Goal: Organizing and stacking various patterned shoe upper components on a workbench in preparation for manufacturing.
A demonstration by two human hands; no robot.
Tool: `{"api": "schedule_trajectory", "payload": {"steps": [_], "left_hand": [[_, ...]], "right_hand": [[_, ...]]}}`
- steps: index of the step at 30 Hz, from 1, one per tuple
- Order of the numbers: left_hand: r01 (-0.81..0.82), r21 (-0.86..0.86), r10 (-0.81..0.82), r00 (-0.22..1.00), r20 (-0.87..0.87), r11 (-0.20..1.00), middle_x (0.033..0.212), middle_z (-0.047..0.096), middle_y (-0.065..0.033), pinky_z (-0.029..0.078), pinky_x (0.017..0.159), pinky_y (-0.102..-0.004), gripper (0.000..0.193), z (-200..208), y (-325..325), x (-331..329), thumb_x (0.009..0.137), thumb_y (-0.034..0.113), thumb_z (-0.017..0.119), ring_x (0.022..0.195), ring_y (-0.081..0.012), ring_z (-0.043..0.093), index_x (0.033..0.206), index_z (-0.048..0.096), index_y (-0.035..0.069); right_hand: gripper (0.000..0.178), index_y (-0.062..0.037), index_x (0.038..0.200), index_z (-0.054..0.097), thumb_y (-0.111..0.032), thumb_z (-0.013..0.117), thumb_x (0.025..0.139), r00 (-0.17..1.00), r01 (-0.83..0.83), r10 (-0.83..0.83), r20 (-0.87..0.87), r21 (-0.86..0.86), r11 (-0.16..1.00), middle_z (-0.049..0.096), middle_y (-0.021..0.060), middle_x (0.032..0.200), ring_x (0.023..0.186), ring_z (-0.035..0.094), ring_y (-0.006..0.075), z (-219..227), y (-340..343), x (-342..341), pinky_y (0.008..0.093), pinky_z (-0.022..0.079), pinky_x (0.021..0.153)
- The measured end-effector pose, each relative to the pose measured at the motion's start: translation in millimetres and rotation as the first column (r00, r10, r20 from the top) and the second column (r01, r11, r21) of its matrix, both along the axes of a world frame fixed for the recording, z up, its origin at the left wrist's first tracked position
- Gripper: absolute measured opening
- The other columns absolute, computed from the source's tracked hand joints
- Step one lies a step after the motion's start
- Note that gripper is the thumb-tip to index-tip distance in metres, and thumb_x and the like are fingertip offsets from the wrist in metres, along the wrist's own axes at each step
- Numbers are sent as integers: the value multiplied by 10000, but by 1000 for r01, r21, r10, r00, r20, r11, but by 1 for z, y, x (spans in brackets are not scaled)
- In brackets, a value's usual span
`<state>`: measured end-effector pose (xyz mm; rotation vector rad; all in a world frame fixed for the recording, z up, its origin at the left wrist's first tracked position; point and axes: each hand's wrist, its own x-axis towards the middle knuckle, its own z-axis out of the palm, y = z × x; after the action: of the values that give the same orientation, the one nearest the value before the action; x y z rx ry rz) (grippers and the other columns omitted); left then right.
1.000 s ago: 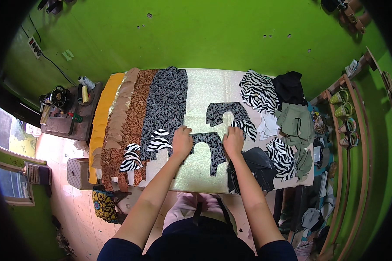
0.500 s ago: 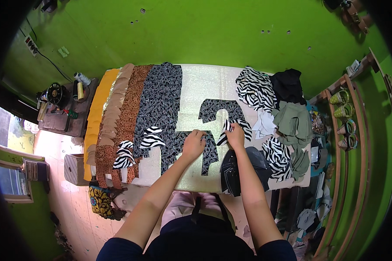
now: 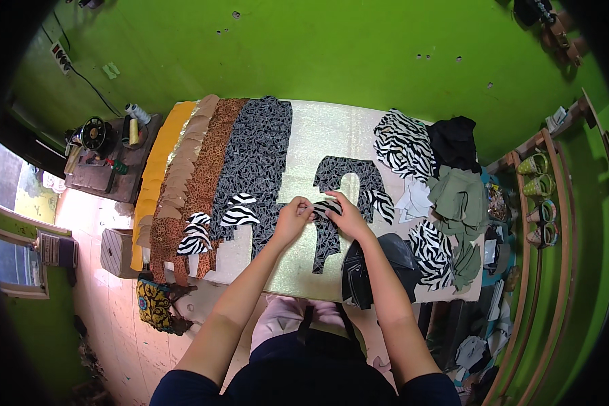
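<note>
Between my hands, above the middle of the table, is a small zebra-striped fabric piece [image 3: 327,208]. My left hand [image 3: 293,220] pinches its left end. My right hand [image 3: 349,218] grips its right side, thumb and fingers closed on it. Beneath and behind them lies a curved dark patterned fabric piece [image 3: 350,164]. Another zebra-striped piece [image 3: 381,206] rests just right of my right hand. Two more zebra-striped pieces lie to the left, one on the dark patterned fabric [image 3: 250,149] and one [image 3: 195,233] on the leopard-print fabric.
Orange-yellow fabric [image 3: 172,135] and tan pieces [image 3: 191,145] line the table's left side. On the right are zebra fabric piles [image 3: 402,143], green-grey cloth [image 3: 457,196] and a black bag-like item [image 3: 382,267]. A sewing machine [image 3: 96,135] stands left; a wooden shoe rack [image 3: 555,223], right.
My right hand has moved left with the zebra-striped piece, and my left hand has taken its other end. The piece now spans both hands. The whole view has shifted slightly.
</note>
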<state>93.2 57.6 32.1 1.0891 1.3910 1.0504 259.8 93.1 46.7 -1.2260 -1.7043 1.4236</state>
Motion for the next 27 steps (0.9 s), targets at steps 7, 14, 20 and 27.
{"api": "schedule_trajectory", "payload": {"steps": [7,14,20,27], "left_hand": [[-71,7,69,945,-321,997,703,612,-59,466,613,-236,128,-16,-19,-40,815,98,588,654,-113,592,875,573,-14],[-16,110,71,852,-518,994,849,589,-220,449,698,-419,118,-24,-24,-52,827,90,502,787,-379,567,868,553,-8],[88,190,64,736,-673,978,835,559,-197,447,691,-435,97,-32,-25,-49,830,86,482,791,-371,552,838,544,11],[191,150,44,469,-882,970,886,544,-119,456,705,-374,74,-26,-26,-39,759,92,554,856,-294,525,813,574,44]], "right_hand": [[281,-3,943,586,-156,669,721,972,70,-53,228,-68,995,637,141,819,742,615,230,-44,2,-3,305,455,672],[329,-29,950,575,-185,705,692,901,97,-114,420,61,993,581,80,689,636,571,194,-44,-8,-28,294,442,604],[398,-68,997,526,-208,722,680,800,87,-106,590,60,994,582,96,716,685,592,262,-34,-14,-37,335,456,638],[569,-88,1111,474,-266,754,649,667,87,-238,706,244,966,483,144,1043,981,476,316,-22,-21,-38,386,432,798]]}}
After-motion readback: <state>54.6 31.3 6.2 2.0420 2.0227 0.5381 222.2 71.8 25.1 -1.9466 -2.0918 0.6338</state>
